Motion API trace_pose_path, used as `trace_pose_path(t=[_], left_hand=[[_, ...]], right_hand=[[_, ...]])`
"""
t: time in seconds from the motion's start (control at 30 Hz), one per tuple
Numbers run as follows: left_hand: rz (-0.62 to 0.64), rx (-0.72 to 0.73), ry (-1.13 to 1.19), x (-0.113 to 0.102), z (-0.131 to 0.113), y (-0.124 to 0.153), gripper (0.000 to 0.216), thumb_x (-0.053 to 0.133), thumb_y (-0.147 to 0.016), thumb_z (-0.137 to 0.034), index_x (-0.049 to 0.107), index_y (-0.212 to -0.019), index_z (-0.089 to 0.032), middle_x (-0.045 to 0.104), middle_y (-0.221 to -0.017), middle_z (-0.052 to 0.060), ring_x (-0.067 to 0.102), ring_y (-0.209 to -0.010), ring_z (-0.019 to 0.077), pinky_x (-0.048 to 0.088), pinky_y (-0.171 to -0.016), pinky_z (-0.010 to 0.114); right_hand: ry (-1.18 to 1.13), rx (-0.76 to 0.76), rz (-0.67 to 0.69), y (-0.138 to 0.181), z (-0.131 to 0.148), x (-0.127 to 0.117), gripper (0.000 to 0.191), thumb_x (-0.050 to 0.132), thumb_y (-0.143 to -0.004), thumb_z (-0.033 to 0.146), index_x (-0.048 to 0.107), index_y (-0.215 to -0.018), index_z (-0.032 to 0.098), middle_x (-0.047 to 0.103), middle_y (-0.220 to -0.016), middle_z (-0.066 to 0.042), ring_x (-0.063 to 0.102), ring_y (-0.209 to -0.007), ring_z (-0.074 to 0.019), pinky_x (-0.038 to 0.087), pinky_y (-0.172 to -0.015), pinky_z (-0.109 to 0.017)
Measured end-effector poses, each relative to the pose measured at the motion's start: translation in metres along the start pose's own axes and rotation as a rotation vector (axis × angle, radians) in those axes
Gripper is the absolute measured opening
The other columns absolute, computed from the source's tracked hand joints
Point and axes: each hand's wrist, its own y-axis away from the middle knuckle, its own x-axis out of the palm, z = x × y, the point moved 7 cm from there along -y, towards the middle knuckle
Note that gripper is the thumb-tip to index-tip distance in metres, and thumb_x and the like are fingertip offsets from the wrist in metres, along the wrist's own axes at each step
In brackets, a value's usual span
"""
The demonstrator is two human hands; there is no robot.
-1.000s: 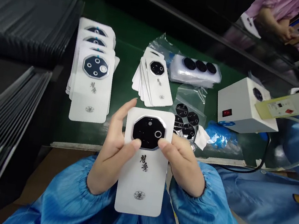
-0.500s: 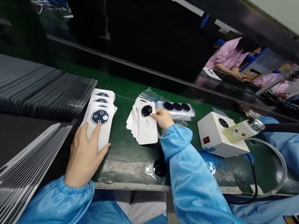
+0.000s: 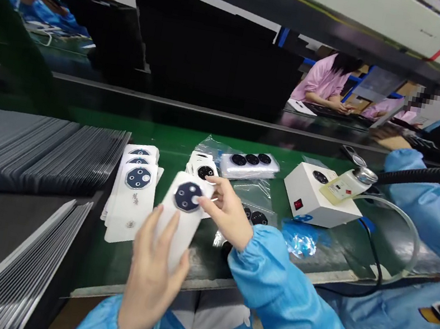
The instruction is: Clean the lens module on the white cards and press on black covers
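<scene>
A white phone back cover [image 3: 184, 212] with a dark octagonal camera plate hangs over the green belt, held from below by my left hand [image 3: 152, 274], whose fingers curl round its lower half. My right hand [image 3: 226, 211] pinches the cover's upper right edge beside the camera plate. To the left lies a stack of white covers with blue camera plates [image 3: 133, 194]. Behind my right hand sits a fanned pile of covers with black plates [image 3: 201, 168].
A clear bag of black lens plates [image 3: 250, 165] lies behind the piles, loose plates [image 3: 257, 216] near my right wrist. A white box with a red switch [image 3: 318, 200] stands to the right, with a co-worker's blue sleeve [image 3: 429, 207] beyond. Dark sheets [image 3: 31, 145] are stacked at left.
My left hand has left the left-hand stack with a cover and lifted it toward me. My right hand has come back from the fanned pile and now pinches that cover's top.
</scene>
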Motion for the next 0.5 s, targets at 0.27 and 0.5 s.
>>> trace_pose_path(t=[0.27,0.5], left_hand=[[0.562,-0.690,1.139,0.047,-0.021,0.021,0.060,0.060,-0.083,-0.036,0.031,-0.133,-0.023,0.061,-0.119,0.012,0.066,-0.095,0.0249,0.056,-0.074,0.032],[0.574,-0.721,1.177,0.051,-0.042,0.027,0.046,0.064,-0.081,-0.035,0.045,-0.121,-0.021,0.069,-0.107,0.007,0.067,-0.091,0.0236,0.054,-0.067,0.027]], right_hand=[[-0.072,-0.161,-0.161,0.073,0.004,-0.034,0.021,0.049,-0.088,0.022,0.046,-0.109,0.022,0.060,-0.085,-0.002,0.061,-0.071,-0.0126,0.052,-0.062,-0.026],[0.352,-0.377,-0.368,0.114,0.018,-0.051,0.028,0.053,-0.083,0.012,0.063,-0.107,0.023,0.048,-0.124,-0.013,0.053,-0.109,-0.0241,0.051,-0.084,-0.042]])
